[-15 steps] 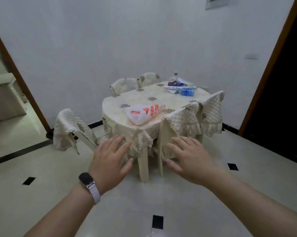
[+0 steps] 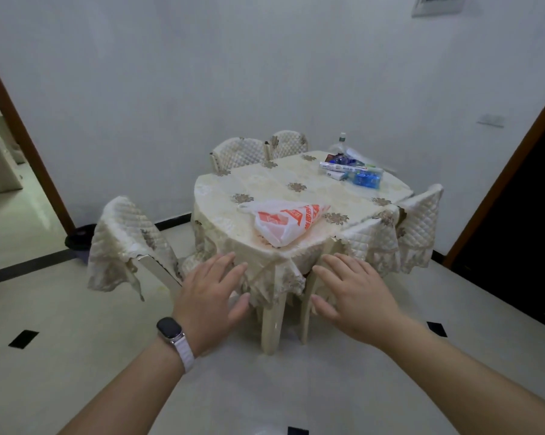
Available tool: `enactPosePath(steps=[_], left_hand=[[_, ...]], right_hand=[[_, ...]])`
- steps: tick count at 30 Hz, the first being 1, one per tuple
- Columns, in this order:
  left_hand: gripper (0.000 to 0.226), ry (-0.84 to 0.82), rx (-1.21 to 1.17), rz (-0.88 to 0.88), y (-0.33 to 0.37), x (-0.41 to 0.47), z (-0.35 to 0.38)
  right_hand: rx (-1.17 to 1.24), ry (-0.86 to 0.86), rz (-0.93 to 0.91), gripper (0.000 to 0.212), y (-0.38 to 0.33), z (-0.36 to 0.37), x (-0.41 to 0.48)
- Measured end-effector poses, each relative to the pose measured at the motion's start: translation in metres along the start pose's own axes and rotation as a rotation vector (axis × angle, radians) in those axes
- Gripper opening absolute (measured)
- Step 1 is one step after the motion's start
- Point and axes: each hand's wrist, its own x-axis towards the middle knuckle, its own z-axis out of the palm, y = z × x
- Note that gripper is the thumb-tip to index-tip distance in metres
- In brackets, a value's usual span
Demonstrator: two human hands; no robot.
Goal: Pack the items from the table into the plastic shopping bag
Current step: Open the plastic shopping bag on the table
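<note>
Bag [image 2: 285,222] nearer now, on table [image 2: 264,180] beyond left grip [image 2: 208,302] and right grip [image 2: 355,301]

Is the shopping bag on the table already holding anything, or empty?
Apparently empty: the plastic shopping bag lies collapsed on the tablecloth, no bulge showing, and the items sit apart at its far edge.

A white plastic shopping bag [image 2: 288,221] with orange-red print lies limp and crumpled near the front edge of the cloth-covered table [image 2: 264,183]; well apart, at the far right side, cluster a blue packet [image 2: 366,179], a long white box [image 2: 340,167] and a white-capped bottle [image 2: 342,140]
</note>
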Motion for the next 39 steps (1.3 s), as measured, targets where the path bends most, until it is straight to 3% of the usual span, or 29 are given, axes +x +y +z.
enactPosePath(steps=[7, 18, 31, 39], left_hand=[[0.052, -0.062, -0.032, 0.024, -0.037, 0.053, 0.041], [0.048, -0.187, 0.013, 0.046, -0.092, 0.187, 0.131], [0.05, -0.282, 0.024, 0.092, -0.153, 0.333, 0.22], [0.047, -0.396, -0.133, 0.171, -0.21, 0.398, 0.305]], right_hand=[[0.0, -0.004, 0.048, 0.053, 0.02, 0.04, 0.055], [0.102, -0.142, 0.198, 0.049, 0.086, 0.16, 0.169], [0.25, -0.234, 0.286, 0.064, 0.144, 0.249, 0.301], [0.25, -0.331, 0.527, 0.064, 0.146, 0.31, 0.337]])
